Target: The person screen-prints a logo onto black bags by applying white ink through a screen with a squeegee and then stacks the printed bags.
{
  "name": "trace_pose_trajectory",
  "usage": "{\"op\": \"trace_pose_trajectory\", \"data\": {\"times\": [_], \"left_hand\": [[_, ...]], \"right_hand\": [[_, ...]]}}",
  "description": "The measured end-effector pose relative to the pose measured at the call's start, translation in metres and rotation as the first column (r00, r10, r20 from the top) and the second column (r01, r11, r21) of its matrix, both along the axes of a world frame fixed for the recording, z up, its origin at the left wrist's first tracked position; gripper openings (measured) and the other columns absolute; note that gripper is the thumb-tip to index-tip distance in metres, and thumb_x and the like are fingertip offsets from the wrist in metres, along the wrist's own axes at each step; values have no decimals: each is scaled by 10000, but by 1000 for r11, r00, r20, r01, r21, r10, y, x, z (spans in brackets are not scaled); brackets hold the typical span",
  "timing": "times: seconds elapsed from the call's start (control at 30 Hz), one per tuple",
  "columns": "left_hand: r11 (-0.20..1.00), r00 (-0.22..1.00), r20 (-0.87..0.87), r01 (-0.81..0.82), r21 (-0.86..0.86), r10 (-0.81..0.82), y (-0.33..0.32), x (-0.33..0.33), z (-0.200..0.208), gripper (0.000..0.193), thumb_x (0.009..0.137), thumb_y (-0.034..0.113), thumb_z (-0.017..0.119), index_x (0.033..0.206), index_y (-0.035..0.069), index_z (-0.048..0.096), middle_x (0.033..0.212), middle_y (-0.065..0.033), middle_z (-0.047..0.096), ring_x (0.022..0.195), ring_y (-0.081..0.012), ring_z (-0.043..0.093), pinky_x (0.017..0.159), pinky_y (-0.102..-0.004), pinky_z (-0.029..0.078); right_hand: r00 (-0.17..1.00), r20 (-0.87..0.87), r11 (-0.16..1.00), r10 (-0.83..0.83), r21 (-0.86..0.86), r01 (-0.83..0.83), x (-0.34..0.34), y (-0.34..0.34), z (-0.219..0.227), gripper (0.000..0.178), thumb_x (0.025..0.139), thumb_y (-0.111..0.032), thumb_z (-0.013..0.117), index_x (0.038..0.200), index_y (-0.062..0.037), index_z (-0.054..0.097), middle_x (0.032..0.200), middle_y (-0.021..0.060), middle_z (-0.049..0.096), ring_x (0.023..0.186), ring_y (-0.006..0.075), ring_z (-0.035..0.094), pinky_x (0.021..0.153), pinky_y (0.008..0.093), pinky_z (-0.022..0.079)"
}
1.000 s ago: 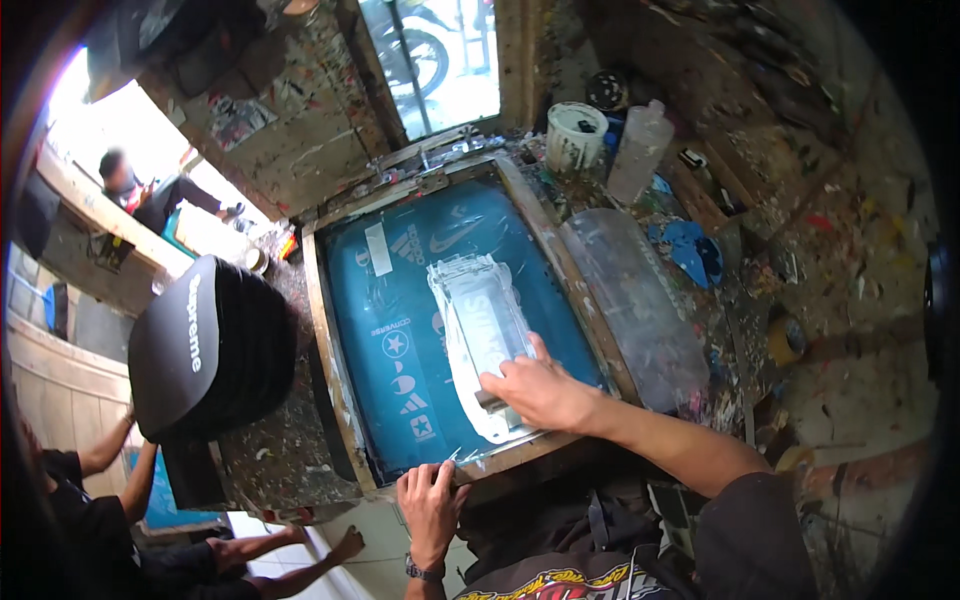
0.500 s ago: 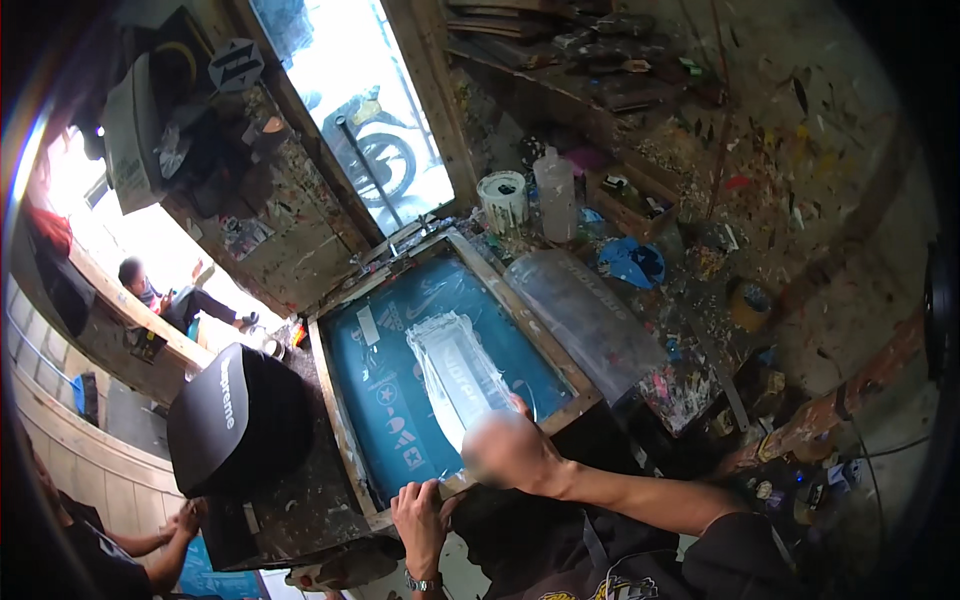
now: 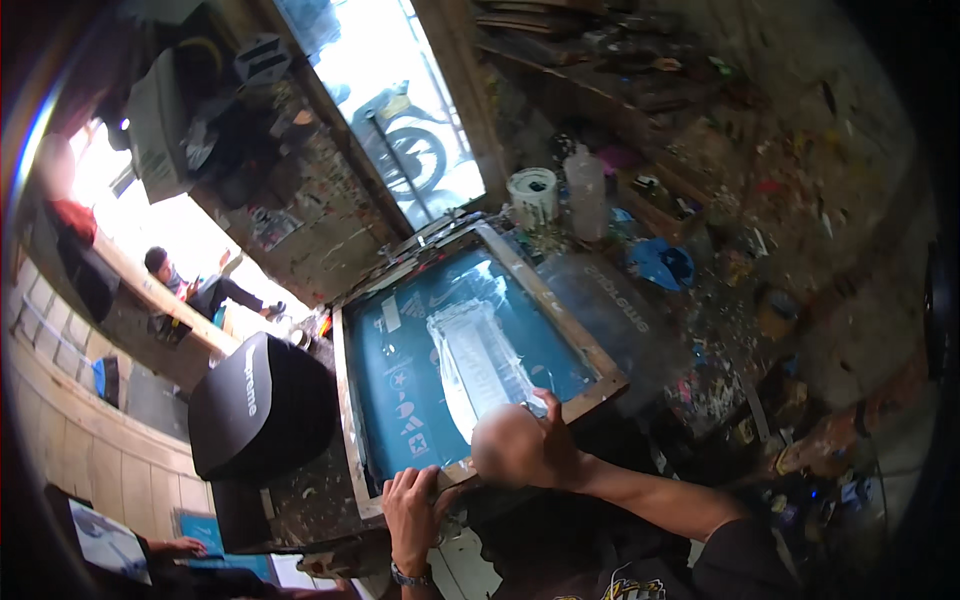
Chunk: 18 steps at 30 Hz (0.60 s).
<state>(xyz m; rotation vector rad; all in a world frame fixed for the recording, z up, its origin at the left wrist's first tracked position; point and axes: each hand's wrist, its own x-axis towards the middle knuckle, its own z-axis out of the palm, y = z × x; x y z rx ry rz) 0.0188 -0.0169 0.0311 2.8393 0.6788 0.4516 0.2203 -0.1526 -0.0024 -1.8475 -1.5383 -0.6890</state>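
Nearer the front rail of the wooden frame point(image 3: 546, 300) than a second ago, the right hand point(image 3: 550, 457) has drawn back along the blue screen point(image 3: 408, 348), while the left hand point(image 3: 408, 515) keeps to that rail, close by its left corner. Blur hides most of the right hand, and whether its fingers are clamped on anything cannot be told; one finger shows, raised. The left fingers lie together, bent over the rail and clamped on it. Inside the frame, white ink point(image 3: 455, 385) forms a long band down the screen, its lower end at the right hand. Beyond the frame's far right corner stands a white tub point(image 3: 533, 208), streaked outside and dark within, its contents unclear. Just beside it, a pale bottle point(image 3: 586, 195) stands upright, too blurred to show what it holds. Right of that, a wooden box point(image 3: 655, 208) contains several small, indistinct things. Left of the frame, a black stack point(image 3: 265, 420) sits on the worktop point(image 3: 312, 500).
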Motion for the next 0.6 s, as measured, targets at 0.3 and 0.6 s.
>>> {"op": "trace_pose_trajectory", "data": {"times": [0.3, 0.6], "left_hand": [[983, 959, 273, -117, 140, 75, -21, 9, 9, 369, 851, 288, 812, 1115, 72, 673, 979, -85, 625, 1002, -301, 601, 1028, -505, 426], [568, 575, -92, -818, -85, 813, 6, -16, -122, 947, 983, 518, 613, 1598, -70, 197, 1654, -327, 156, 1554, -483, 95, 1234, -629, 89]], "right_hand": [[993, 109, 999, 32, 18, -34, 24, 8, 44, 477, 853, -565, 743, 849, -98, 648, 796, 26, 590, 753, 171, 585, 993, 554, 378], [1000, -13, 962, -16, -272, 12, 72, 127, 249, 544, 885, -544, 708, 955, -5, 704, 803, 126, 625, 759, 306, 617, 942, 439, 451]]}}
